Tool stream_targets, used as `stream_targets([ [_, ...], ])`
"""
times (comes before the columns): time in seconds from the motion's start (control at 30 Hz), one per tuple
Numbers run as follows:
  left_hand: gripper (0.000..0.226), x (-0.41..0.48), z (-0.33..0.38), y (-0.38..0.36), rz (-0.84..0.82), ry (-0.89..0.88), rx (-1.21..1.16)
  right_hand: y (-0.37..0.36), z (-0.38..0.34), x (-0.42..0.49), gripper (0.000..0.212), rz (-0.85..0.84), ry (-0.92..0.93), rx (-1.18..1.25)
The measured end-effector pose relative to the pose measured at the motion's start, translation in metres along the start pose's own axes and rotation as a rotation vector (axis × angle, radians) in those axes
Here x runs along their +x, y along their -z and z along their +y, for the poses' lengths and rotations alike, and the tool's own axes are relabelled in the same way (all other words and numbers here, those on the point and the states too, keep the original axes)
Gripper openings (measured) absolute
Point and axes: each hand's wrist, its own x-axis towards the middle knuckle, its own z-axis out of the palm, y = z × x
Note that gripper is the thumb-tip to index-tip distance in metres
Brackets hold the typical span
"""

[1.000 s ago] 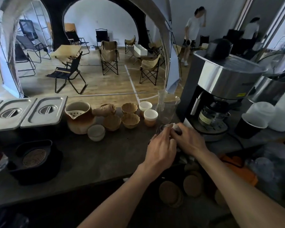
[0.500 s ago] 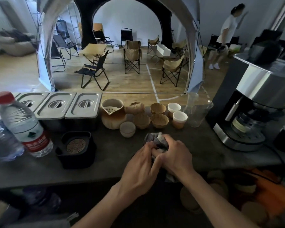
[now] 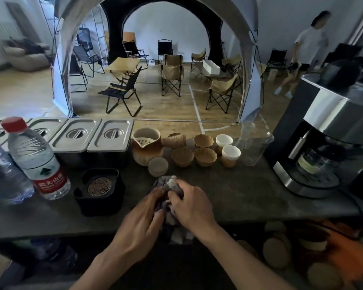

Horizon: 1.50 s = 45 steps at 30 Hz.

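A crumpled grey-and-white cloth (image 3: 167, 183) lies bunched at the front middle of the dark counter (image 3: 239, 197). My left hand (image 3: 142, 221) grips its left side with curled fingers. My right hand (image 3: 192, 206) grips its right side and top, fingers curled over the bundle. Part of the cloth hangs over the counter's front edge between my wrists. What, if anything, the cloth wraps is hidden.
Behind the cloth stand a ceramic pitcher (image 3: 146, 146), several small tan cups (image 3: 204, 156) and a glass beaker (image 3: 253, 143). A coffee machine (image 3: 325, 139) fills the right. A black drip tray (image 3: 100, 190), water bottle (image 3: 35, 158) and lidded steel pans (image 3: 111, 136) sit left.
Both hands have carried the cloth bundle leftward, away from the coffee machine to the counter's front middle. My view has swung left, bringing the water bottle into sight.
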Motion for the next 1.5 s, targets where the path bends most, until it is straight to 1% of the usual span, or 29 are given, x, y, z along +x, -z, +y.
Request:
stream_targets([
  [0.07,0.068,0.002,0.002,-0.004,-0.038,-0.026,0.076,0.014,0.013,0.002,0.043,-0.035,0.008,0.079],
  [0.17,0.063,0.016,0.015,-0.020,-0.121,-0.111,0.211,0.034,0.039,-0.003,0.043,0.069,0.057,0.027],
  [0.27,0.062,0.036,0.038,-0.046,-0.178,-0.188,0.302,0.058,0.069,-0.010,0.046,0.178,0.029,-0.077],
  [0.4,0.061,0.061,0.069,-0.088,-0.211,-0.284,0.337,0.100,0.111,-0.016,0.051,0.277,-0.073,-0.223],
  [0.6,0.062,0.100,0.113,-0.138,-0.271,-0.386,0.321,0.145,0.151,-0.017,0.055,0.345,-0.171,-0.420],
  [0.67,0.062,0.110,0.126,-0.151,-0.279,-0.404,0.328,0.155,0.159,-0.018,0.051,0.384,-0.121,-0.523],
  [0.77,0.062,0.122,0.141,-0.164,-0.306,-0.390,0.311,0.161,0.167,-0.025,0.042,0.486,0.042,-0.652],
  [0.83,0.062,0.131,0.148,-0.169,-0.311,-0.390,0.302,0.164,0.176,-0.026,0.037,0.504,0.137,-0.693],
  [0.87,0.062,0.135,0.151,-0.170,-0.310,-0.395,0.295,0.167,0.181,-0.025,0.035,0.491,0.154,-0.663],
  [0.9,0.061,0.137,0.152,-0.169,-0.309,-0.398,0.284,0.169,0.185,-0.024,0.039,0.444,0.132,-0.606],
  [0.97,0.059,0.138,0.149,-0.166,-0.290,-0.407,0.260,0.170,0.189,-0.021,0.061,0.304,0.072,-0.518],
  [1.0,0.057,0.137,0.146,-0.164,-0.284,-0.415,0.255,0.168,0.189,-0.020,0.069,0.261,0.068,-0.496],
  [1.07,0.057,0.131,0.137,-0.158,-0.284,-0.429,0.270,0.156,0.185,-0.023,0.077,0.215,0.071,-0.415],
  [1.13,0.058,0.124,0.127,-0.148,-0.297,-0.418,0.265,0.143,0.177,-0.027,0.076,0.201,0.083,-0.342],
  [1.27,0.060,0.110,0.092,-0.109,-0.337,-0.402,0.224,0.121,0.157,-0.030,0.058,0.141,0.168,-0.163],
  [1.37,0.061,0.087,0.060,-0.076,-0.300,-0.385,0.238,0.098,0.132,-0.028,0.050,0.055,0.260,-0.046],
  [1.5,0.065,0.052,0.024,-0.039,-0.229,-0.312,0.300,0.060,0.090,-0.021,0.050,-0.022,0.333,0.000],
])
